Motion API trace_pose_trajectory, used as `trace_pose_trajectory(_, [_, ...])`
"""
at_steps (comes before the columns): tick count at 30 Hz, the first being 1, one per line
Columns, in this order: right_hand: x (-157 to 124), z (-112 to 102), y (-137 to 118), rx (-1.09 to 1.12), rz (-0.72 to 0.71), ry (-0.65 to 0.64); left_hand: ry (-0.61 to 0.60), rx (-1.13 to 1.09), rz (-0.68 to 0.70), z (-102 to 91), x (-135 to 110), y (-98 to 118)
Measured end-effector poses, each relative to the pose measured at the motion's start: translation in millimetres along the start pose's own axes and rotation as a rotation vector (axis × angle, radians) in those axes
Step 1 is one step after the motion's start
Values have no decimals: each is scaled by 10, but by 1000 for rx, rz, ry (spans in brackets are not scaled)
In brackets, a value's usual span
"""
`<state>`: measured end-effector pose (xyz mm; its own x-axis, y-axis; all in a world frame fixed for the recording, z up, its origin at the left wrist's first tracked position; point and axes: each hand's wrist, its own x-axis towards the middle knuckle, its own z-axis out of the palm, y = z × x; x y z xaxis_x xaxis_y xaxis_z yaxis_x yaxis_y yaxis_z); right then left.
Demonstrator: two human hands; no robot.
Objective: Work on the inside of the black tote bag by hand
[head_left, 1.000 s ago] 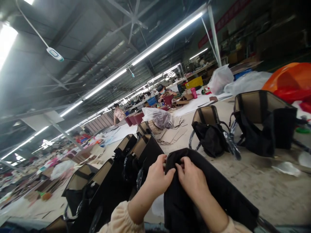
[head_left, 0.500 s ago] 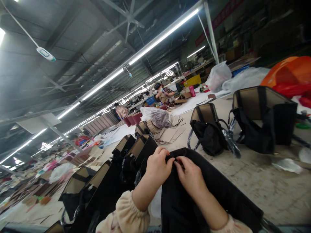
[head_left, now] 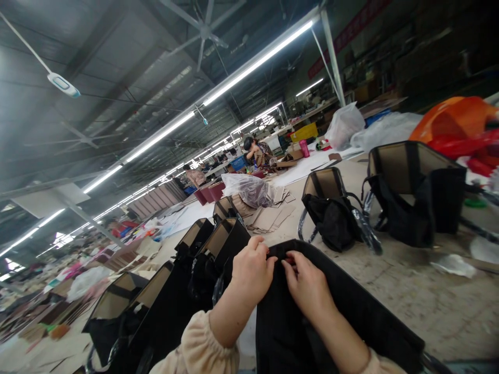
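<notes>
A black fabric bag (head_left: 288,322) lies in front of me, its long edge running off toward the lower right. At its upper rim my left hand (head_left: 255,270) is closed, thumb and fingers pinching the black fabric. Just to the right, my right hand (head_left: 307,285) also pinches the cloth, thumb against curled fingers. The two thumbs are a small gap apart. Exactly what lies under the fingertips is hidden by the dark cloth.
Several black bags with tan insides (head_left: 224,239) stand close on the left. Two more, a small bag (head_left: 331,223) and a larger bag (head_left: 409,208), stand on the right. Beyond are tan sheets (head_left: 271,218), a clear plastic bag (head_left: 247,189) and a co-worker (head_left: 257,150).
My hands have drifted slightly apart at the rim, both still pinching the fabric. The whole view has shifted a little. The co-worker in the back has bent the head lower.
</notes>
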<state>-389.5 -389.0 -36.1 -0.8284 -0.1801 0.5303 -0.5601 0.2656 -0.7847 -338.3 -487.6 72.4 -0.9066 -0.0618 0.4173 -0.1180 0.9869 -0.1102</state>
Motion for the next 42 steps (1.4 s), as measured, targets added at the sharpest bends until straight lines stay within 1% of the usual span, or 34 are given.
trace_pose_trajectory(3, [1, -20, -6, -27, -57, 5, -18, -3, 12, 21, 15, -12])
trace_pose_trajectory(6, [15, -75, -70, -23, -143, 22, -19, -58, 28, 63, 41, -30])
trace_pose_trajectory(9, [53, -161, -154, -36, -230, 135, 4, -167, 40, 106, 56, -48])
trace_pose_trajectory(11, [93, -216, -169, -99, -240, 215, 11, -242, 46, 122, 58, -54])
trace_pose_trajectory(12, [116, -239, -157, -143, -228, 224, 10, -278, 49, 123, 57, -56])
trace_pose_trajectory(14, [160, -275, -101, -216, -196, 179, 7, -353, 64, 114, 56, -56])
trace_pose_trajectory(17, [207, -315, -6, -244, -154, 92, 4, -477, 115, 79, 47, -59])
trace_pose_trajectory(22, [238, -363, -9, -260, -129, 107, -26, -582, 175, 20, 7, -87])
trace_pose_trajectory(25, [245, -372, -37, -232, -141, 102, -19, -584, 147, 23, -12, -97])
trace_pose_trajectory(30, [257, -383, -10, -205, -142, 88, 40, -516, 60, 90, -5, -69])
trace_pose_trajectory(37, [272, -427, 15, -128, -94, 51, 53, -491, 16, 133, 19, -55])
trace_pose_trajectory(42, [275, -465, -31, -189, -82, 50, 51, -522, 19, 132, 32, -45])
